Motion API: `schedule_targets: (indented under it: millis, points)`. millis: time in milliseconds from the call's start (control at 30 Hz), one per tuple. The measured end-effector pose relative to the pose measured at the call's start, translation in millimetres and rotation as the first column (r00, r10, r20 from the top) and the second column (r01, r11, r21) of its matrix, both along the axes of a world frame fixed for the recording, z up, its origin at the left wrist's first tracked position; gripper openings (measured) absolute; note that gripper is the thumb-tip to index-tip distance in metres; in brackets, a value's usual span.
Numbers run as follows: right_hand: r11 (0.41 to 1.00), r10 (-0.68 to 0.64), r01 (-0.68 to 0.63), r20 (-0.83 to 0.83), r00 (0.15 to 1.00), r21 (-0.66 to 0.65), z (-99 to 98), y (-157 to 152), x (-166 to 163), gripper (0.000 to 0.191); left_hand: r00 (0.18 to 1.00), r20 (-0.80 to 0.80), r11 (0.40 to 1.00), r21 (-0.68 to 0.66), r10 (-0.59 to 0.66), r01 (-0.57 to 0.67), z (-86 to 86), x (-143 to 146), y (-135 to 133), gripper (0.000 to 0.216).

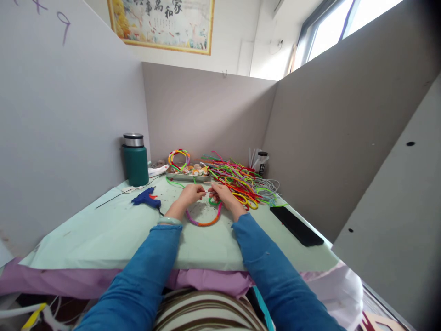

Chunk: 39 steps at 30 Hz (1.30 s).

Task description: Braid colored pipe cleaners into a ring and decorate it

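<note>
Your left hand [190, 194] and right hand [221, 192] pinch the thin purple, orange and pink ring [206, 224] mid-way along the pale green cloth [210, 250]. The tall grey left wall [79, 105] says "9"; the gold-edged picture [161, 27] says "和" and "家".

The head-worn camera looks forward and down across the tabletop [103, 239].

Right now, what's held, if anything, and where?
Your left hand and right hand seem to pinch a thin strand at either end of its visible stretch; any grip on the multicolored loop below is hidden.
</note>
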State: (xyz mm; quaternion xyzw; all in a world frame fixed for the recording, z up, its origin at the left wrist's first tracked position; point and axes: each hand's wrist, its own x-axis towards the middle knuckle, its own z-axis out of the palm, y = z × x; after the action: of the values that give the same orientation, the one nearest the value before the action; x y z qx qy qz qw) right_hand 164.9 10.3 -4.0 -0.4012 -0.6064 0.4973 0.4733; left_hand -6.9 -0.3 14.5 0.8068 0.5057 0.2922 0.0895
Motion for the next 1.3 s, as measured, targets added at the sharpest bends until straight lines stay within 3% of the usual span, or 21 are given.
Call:
schedule_targets:
  millis: [233, 467, 667, 833, 1000, 1167, 1300]
  points:
    - [1.0, 0.0, 0.0, -0.013, 1.0, -0.015, 2.0, -3, -2, 0.032, 0.988, -0.11, 0.99, 0.106, 0.105, -0.093, -2.2, 2, -1, 0.017]
    - [0.991, 0.02, -0.046, -0.202, 0.979, -0.122, 7.0, -5, 3, 0.034, 0.987, 0.157, 0.999, -0.031, -0.027, 0.032, 0.2, 2, 1, 0.026]
    - [0.946, 0.011, -0.105, -0.296, 0.955, -0.306, 6.1, 1, 8, 0.034, 0.948, 0.315, 0.988, -0.151, 0.038, 0.01, 1.6, 3, -1, 0.046]
    - [0.908, 0.047, -0.159, -0.283, 0.958, -0.387, 1.9, 7, 8, 0.024, 0.941, 0.338, 0.988, -0.144, -0.006, 0.058, 2.1, 2, -2, 0.029]
    - [0.905, 0.208, -0.266, -0.2, 0.957, -0.332, 1.0, 1, 9, 0.004, 0.903, 0.423, 0.98, -0.132, -0.08, 0.149, 2.7, 1, -3, 0.029]
    - [0.911, 0.343, -0.358, -0.106, 0.933, -0.203, 2.3, -8, 9, 0.015, 0.893, 0.44, 0.964, -0.182, -0.097, 0.195, 6.2, 2, -8, 0.034]
    - [0.914, 0.353, -0.354, -0.041, 0.935, -0.2, -0.4, -6, 7, 0.016, 0.893, 0.435, 0.952, -0.209, -0.115, 0.224, 9.3, 2, -12, 0.035]
